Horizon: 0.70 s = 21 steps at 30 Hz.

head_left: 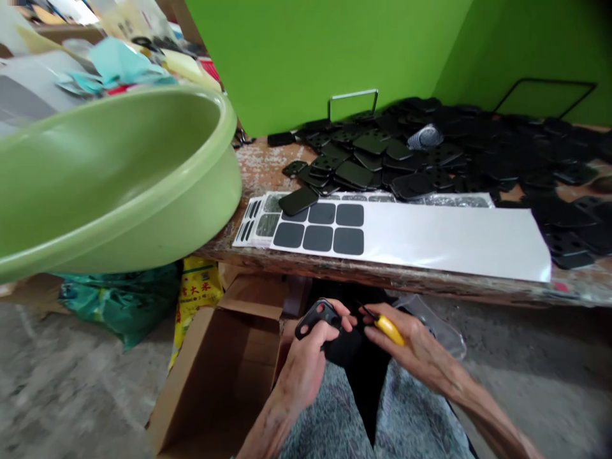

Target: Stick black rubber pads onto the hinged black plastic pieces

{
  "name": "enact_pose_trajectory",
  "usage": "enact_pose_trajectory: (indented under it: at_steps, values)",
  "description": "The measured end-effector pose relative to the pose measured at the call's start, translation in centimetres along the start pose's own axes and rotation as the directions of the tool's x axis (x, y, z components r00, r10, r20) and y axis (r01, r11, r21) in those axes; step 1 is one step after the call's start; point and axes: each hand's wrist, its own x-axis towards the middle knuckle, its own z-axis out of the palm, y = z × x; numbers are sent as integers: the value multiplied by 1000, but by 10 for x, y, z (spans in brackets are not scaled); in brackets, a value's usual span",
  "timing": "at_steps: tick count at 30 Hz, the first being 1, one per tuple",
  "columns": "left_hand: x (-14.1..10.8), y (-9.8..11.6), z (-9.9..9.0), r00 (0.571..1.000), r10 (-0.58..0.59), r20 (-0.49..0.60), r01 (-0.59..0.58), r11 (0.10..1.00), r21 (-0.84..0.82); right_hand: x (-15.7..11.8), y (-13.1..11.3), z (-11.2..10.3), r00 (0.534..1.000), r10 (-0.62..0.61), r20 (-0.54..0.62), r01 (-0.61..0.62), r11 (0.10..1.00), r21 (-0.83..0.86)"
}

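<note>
Two hands over the lap, just below the near edge of the surface. Left hand (pixel 301 363) grips a black plastic frame (pixel 316 319), left fingers (pixel 329 331) curled narrow around it. Right hand (pixel 411 344) holds yellow-handled snips (pixel 389 330), right fingers (pixel 377 312) closed on the grip, dark tips right beside the frame; contact unclear. Grey patterned trousers (pixel 329 408) sit under both hands. Open cardboard box (pixel 215 376) just left of the left hand, clear plastic bag (pixel 430 325) just right of the right hand. On the wooden surface (pixel 268 169): white sheet of black square pads (pixel 406 236), one loose black piece (pixel 299 200) on its left end, large pile of black plastic parts (pixel 430 153) beyond. Green plastic basin (pixel 119 185) tilted at left, overhanging the edge. Green wall (pixel 306 57) at far side.
</note>
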Motion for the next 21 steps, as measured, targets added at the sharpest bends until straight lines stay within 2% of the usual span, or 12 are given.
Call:
enact_pose_trajectory:
  at_steps: [3,6,8,11,12,14,16,18,21]
  values:
    - [6,10,9,998,-30,57,44,965,-259,-4,-10,11,997,78,-9,-75,979,189]
    - [8,23,12,997,-51,53,68,921,-384,-6,-18,14,982,129,-139,-87,957,275]
    - [11,34,10,995,-82,50,96,886,-453,-6,-21,10,965,156,-212,-88,949,302]
    - [27,58,4,985,-88,150,148,877,-458,-1,-27,-9,934,199,-296,-91,936,341]
    - [37,69,2,986,-48,157,110,904,-414,3,-29,-19,923,230,-308,-102,919,380]
    - [65,95,-4,992,103,74,-89,980,-178,18,-35,-45,904,304,-301,-130,865,485]
    - [103,123,-10,955,292,-45,-281,944,171,39,-40,-74,891,343,-297,-125,815,566]
    - [150,149,-15,916,380,-131,-320,886,335,66,-44,-103,879,323,-350,-60,804,592]
    - [223,177,-19,868,437,-234,-305,843,444,109,-46,-136,864,274,-423,37,802,596]
